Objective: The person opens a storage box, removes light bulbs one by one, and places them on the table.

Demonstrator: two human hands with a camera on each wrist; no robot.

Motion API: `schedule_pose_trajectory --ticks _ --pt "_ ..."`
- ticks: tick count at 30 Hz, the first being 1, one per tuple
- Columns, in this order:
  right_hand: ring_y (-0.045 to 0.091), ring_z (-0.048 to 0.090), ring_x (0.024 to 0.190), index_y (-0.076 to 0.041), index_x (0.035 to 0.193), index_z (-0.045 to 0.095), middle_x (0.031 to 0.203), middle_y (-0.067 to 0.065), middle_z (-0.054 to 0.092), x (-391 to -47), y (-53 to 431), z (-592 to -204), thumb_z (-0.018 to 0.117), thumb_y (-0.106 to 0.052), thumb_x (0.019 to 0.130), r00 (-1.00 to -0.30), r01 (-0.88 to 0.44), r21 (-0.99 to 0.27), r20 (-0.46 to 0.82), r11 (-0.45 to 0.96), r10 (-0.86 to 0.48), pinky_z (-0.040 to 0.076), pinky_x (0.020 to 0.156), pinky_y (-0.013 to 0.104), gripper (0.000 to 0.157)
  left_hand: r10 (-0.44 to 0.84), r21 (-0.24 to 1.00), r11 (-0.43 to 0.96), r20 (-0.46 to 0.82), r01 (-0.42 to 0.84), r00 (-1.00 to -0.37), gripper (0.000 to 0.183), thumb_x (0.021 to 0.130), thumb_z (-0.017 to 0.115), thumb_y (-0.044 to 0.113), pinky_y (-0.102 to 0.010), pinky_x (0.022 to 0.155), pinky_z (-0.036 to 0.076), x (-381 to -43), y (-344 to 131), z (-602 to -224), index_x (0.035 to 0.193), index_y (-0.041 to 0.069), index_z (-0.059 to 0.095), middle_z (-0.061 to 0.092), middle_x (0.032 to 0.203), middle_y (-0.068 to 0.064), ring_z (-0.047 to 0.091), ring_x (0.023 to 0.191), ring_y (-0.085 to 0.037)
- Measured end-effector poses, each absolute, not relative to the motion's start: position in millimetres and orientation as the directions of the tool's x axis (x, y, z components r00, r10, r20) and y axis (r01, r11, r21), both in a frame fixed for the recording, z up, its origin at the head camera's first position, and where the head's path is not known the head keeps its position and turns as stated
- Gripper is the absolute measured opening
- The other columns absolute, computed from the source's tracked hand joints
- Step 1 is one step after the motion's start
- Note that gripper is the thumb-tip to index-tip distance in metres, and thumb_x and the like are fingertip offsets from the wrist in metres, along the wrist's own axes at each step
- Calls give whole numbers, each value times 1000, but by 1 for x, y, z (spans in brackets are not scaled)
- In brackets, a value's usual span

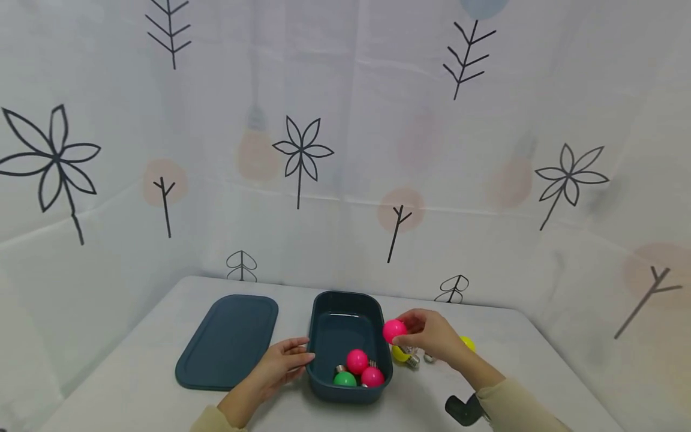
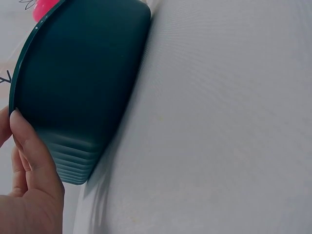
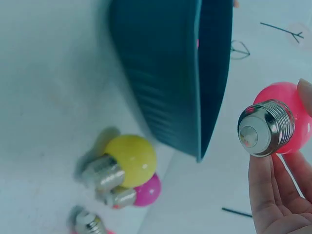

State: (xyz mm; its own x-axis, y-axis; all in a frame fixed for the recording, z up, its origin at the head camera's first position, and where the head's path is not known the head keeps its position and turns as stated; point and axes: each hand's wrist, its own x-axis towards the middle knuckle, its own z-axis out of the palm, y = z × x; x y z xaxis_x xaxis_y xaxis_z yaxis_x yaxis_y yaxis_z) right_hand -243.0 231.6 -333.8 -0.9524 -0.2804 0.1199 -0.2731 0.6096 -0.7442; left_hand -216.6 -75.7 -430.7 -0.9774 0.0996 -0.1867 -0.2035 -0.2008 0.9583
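A dark teal plastic bin (image 1: 345, 333) stands on the table, with pink bulbs (image 1: 357, 361) and a green bulb (image 1: 344, 380) lying at its near end. At its left side, my left hand (image 1: 283, 363) pinches the rim between thumb and fingers. My right hand (image 1: 433, 333) holds another pink light bulb (image 1: 394, 331) by its round globe, just above and beside the bin's right rim. The right wrist view shows that bulb's silver screw base (image 3: 265, 129) facing the camera, clear of the bin wall.
Right of the bin lies a yellow bulb (image 1: 399, 354), with a magenta bulb (image 3: 148, 190) against it. A second yellow bulb (image 1: 467, 343) shows behind the right wrist. A flat teal lid (image 1: 232, 342) lies at left. Near the right sleeve is a black object (image 1: 463, 411).
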Motion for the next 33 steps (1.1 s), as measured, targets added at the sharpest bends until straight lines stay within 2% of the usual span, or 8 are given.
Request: schedule_pose_trajectory --ticks 15,18,28,33 --pt "18 58 79 -2 107 63 87 4 63 -244 264 -351 81 -18 71 -980 -189 -763 107 618 -168 53 66 33 43 107 962 -199 -168 -187 -980 58 79 75 10 -26 71 52 -216 -75 -429 128 -7 47 56 97 -7 59 77 -12" --pt "18 58 80 -1 106 63 89 4 63 -245 269 -356 82 -18 70 -983 -179 -760 106 624 -153 53 68 31 44 106 962 -197 -169 -188 -980 58 79 74 9 -26 71 52 -215 -75 -428 128 -6 47 56 97 -7 59 77 -12" --pt "19 56 82 0 100 63 88 3 62 -251 286 -375 84 -19 66 -995 -94 -714 53 694 -81 53 68 34 45 121 962 -219 -136 -160 -983 56 81 72 6 -24 69 52 -215 -75 -429 128 -8 46 55 94 -5 59 76 -10" --pt "21 56 82 1 96 62 88 5 61 -255 295 -386 84 -14 65 -997 -71 -707 43 704 -58 53 68 35 41 122 962 -227 -127 -153 -984 56 80 72 6 -23 68 51 -215 -76 -430 128 -8 46 55 94 -4 59 76 -10"
